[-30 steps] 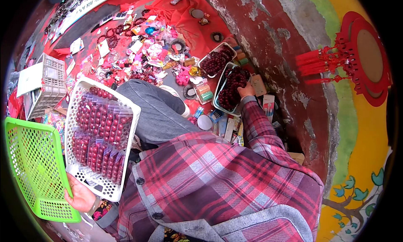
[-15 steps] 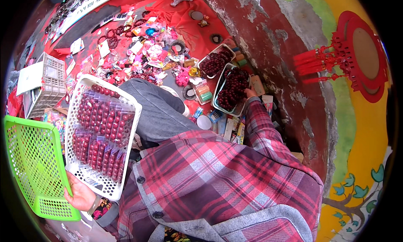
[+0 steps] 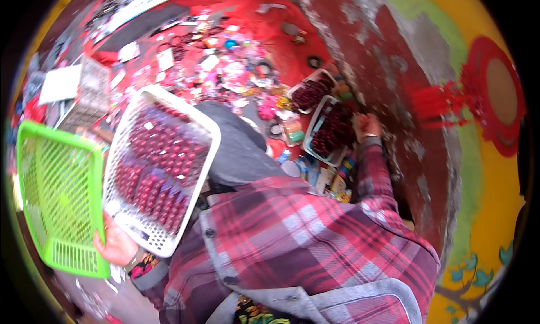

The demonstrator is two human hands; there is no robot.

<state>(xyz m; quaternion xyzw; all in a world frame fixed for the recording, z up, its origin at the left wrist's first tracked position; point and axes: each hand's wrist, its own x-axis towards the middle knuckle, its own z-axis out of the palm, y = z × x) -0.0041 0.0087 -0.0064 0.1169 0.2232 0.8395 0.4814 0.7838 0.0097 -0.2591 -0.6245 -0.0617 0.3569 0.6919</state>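
Note:
My left hand [image 3: 117,241] is closed round the edge of a lime-green plastic basket [image 3: 100,208], which is tilted and holds nothing that I can see. Right beside it, a white perforated basket [image 3: 211,145] leans against my leg and touches my left hand. Bagged strings of dark red beads [image 3: 159,155] lie in rows inside it. My right hand [image 3: 367,126] is at the right edge of another white basket [image 3: 308,147], heaped with loose dark red bead strings [image 3: 336,127]. Blur hides whether its fingers hold anything.
A second small basket of dark red beads [image 3: 313,92] sits behind. Colourful trinkets [image 3: 236,71] cover a red cloth [image 3: 270,34] ahead. A grey crate [image 3: 93,90] stands at the left. On my right rises a peeling red wall [image 3: 388,76] with a red tasselled ornament [image 3: 498,93].
My right hand has drawn back from the beads to the outer side of their basket. My left hand keeps its grip on the green basket. The whole view has shifted and blurred.

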